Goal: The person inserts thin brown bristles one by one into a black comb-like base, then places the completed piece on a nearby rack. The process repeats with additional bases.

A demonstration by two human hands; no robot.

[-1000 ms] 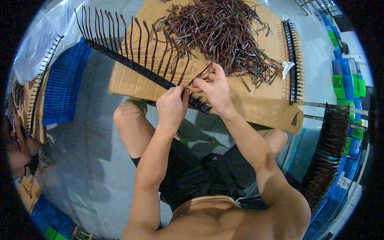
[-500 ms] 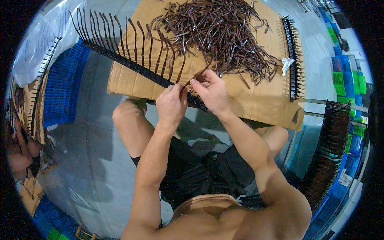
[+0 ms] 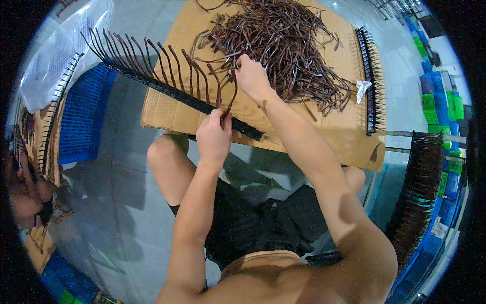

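A long black bar [image 3: 187, 100] with short spikes lies slantwise over the near left edge of a cardboard sheet. Several thin, bent dark-brown strips [image 3: 178, 71] stand up from its left and middle part; bare spikes show at its right end. My left hand [image 3: 214, 137] is closed on the bar, thumb and fingers at the foot of the rightmost upright strip [image 3: 235, 93]. My right hand [image 3: 252, 77] is at the left edge of a heap of loose brown strips [image 3: 288, 50], its fingers pinched on a strip there. The fingertips are partly hidden.
The cardboard [image 3: 334, 139] lies before my knees. A second spiked bar [image 3: 371, 83] stands at its right edge, near a crumpled white scrap [image 3: 362, 90]. A rack of brown strips [image 3: 412, 202] hangs at right; a blue crate [image 3: 88, 109] and another spiked bar [image 3: 50, 109] are at left.
My right hand has left the bar and moved up and away to the heap. My left hand stays on the bar, slightly lower, and the upright strip beside it is now free of my right hand.
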